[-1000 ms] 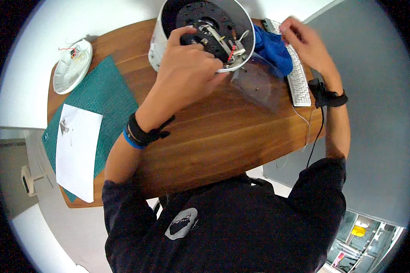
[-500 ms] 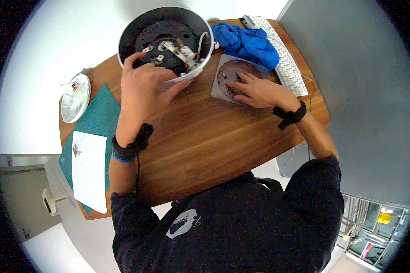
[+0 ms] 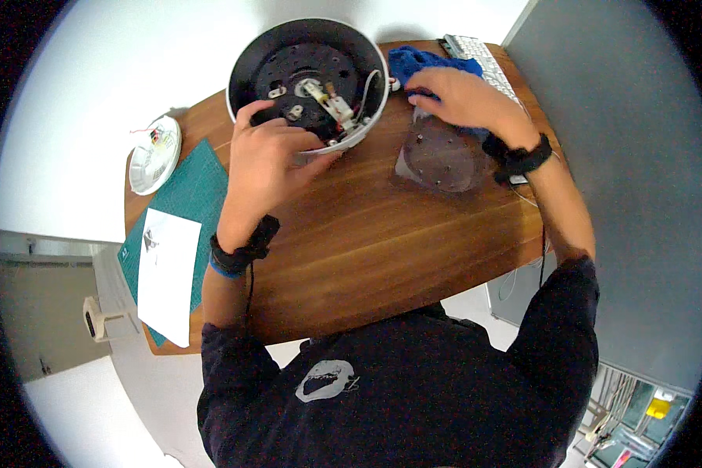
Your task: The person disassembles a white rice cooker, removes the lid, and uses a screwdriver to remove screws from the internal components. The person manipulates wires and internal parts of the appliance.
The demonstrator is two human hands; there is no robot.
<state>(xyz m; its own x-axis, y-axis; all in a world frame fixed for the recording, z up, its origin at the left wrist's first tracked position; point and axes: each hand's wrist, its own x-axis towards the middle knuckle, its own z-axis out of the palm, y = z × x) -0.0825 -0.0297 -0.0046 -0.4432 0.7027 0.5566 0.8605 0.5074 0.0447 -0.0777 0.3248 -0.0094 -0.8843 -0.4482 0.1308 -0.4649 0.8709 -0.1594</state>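
A round white appliance body (image 3: 376,117) stands at the far side of the table with its open side up. Inside it are a black base, pale connectors and wires. My left hand (image 3: 269,152) grips its near rim, fingers over the edge and thumb along the outside. My right hand (image 3: 468,97) is over the near side of a crumpled blue cloth (image 3: 413,59), fingers curled down; whatever they hold is hidden. Just nearer than that hand lies a clear square tray (image 3: 405,168) with a round recess and several small screws in it.
A white keyboard (image 3: 478,51) lies behind the cloth, along a grey partition (image 3: 624,156). At the left, a white slotted cover (image 3: 150,168) with wires rests by a green cutting mat (image 3: 207,183), and a white paper sheet (image 3: 168,273) lies on the mat.
My right hand has lifted off the screw tray and moved away from me to the blue cloth. My left hand keeps its place on the rim. The whole view has shifted slightly.
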